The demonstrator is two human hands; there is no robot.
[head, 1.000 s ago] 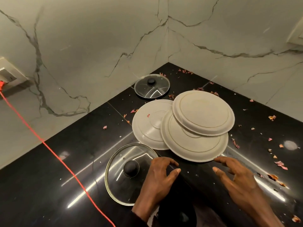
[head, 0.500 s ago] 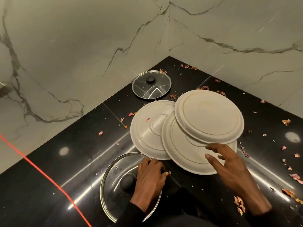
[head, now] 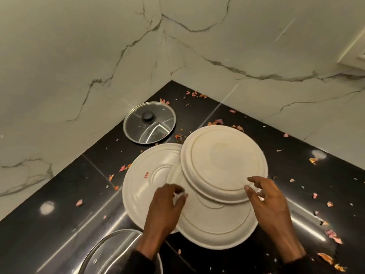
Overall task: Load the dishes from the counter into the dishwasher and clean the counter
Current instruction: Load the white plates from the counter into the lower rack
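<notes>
My left hand (head: 166, 208) lies knuckles up over the spot where two of the three cream plates overlap. Its fingers are bent down onto the middle plate (head: 215, 226), their tips close to the near rim of the top plate (head: 224, 165). The tips are blurred, so I cannot tell whether they pinch anything or only press. My right hand (head: 270, 204) is spread and loosely bent. Its thumb is at the near rim of the top plate and its fingers hover over that rim, closed on nothing. All three plates lie bottom up on the black counter (head: 59, 184). The top plate rests on the middle one just beyond both hands. The middle one sits between and under my hands, and its left edge laps over the left plate (head: 142, 186), which reaches out past my left hand. Farther beyond my left hand, near the corner of the marble wall (head: 79, 56), lies a small glass lid (head: 149, 123) with a black knob. A large glass lid (head: 110, 252) lies beside my left wrist, partly under the sleeve. Pink and orange peel scraps (head: 333, 236) are scattered over the counter, thickest out past my right hand.
</notes>
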